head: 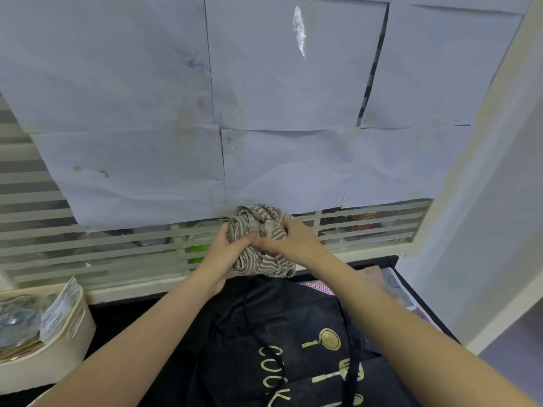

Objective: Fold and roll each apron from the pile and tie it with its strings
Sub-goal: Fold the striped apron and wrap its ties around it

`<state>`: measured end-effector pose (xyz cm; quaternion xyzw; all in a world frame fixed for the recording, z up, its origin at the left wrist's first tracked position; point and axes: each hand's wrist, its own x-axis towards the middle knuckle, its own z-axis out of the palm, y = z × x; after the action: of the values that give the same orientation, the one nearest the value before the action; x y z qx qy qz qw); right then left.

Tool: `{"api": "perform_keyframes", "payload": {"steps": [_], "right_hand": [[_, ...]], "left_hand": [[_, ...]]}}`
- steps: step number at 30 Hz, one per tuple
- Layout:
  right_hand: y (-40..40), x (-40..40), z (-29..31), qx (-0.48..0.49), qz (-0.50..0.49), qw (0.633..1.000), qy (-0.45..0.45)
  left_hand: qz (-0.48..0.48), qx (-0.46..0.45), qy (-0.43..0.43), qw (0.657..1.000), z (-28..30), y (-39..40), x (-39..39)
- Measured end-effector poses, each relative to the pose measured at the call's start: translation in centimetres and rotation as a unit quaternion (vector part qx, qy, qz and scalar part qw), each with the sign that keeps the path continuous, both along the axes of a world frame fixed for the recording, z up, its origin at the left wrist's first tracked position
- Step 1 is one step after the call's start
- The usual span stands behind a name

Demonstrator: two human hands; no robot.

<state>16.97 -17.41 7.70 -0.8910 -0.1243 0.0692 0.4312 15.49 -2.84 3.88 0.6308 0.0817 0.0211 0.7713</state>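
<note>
Paper sheets (141,83) are covering the window across the upper frame in the head view. At centre, the striped apron (261,239) is being held bundled above the tabletop (117,321), its long axis running roughly top to bottom. Left hand (227,251) and right hand (289,240) are gripping it from either side, fingers (271,245) curled into the cloth. Lower centre, a black apron (293,333) is lying flat, waiting.

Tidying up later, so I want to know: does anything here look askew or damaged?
The paper sheets covering the window hang crooked and wrinkled, with gaps between them and a shiny strip of tape. The striped apron in both hands is bunched, not neatly rolled.
</note>
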Motion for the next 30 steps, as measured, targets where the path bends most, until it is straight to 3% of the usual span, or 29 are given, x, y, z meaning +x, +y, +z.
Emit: {"api": "perform_keyframes", "payload": {"steps": [1,3,6,8,10,13,15,18,20,25,30], "right_hand": [[0.2,0.2,-0.2,0.002,-0.023,1.0,-0.005],[-0.2,0.9,-0.8,0.146,-0.068,0.983,0.091],[-1.6,1.1,-1.0,0.431,-0.027,0.87,0.238],[-2.1,0.7,-1.1,0.499,0.031,0.823,0.268],[-2.4,0.2,-1.0,0.512,0.072,0.806,0.29],[-2.6,0.3,-0.5,0.484,0.104,0.816,0.299],[-2.5,0.5,0.0,0.408,0.091,0.861,0.289],[-1.6,0.3,0.4,0.13,0.073,0.981,0.126],[-0.8,-0.3,0.3,0.043,0.091,0.994,0.033],[-0.6,-0.4,-0.8,0.139,0.069,0.985,0.075],[-1.0,-0.4,-1.1,0.247,0.096,0.947,0.18]], "left_hand": [[0.001,-0.005,-0.003,1.0,0.0,0.0,-0.1],[0.003,-0.037,0.001,0.999,0.1,0.5,-0.2],[-0.013,-0.089,0.005,0.996,0.3,1.3,-0.4],[-0.021,-0.099,0.006,0.995,0.4,1.4,-0.2],[-0.026,-0.093,0.01,0.995,0.6,1.1,-0.1],[-0.074,-0.084,0.025,0.993,1.0,0.8,-0.2],[-0.164,-0.098,0.043,0.981,1.5,0.6,-0.6],[-0.228,-0.053,0.052,0.971,1.8,-0.7,-0.8],[-0.187,-0.007,0.056,0.981,1.5,-1.3,-0.6],[-0.148,-0.013,0.058,0.987,1.1,-0.3,0.1],[-0.115,-0.007,0.056,0.992,0.9,0.3,0.0]]}}
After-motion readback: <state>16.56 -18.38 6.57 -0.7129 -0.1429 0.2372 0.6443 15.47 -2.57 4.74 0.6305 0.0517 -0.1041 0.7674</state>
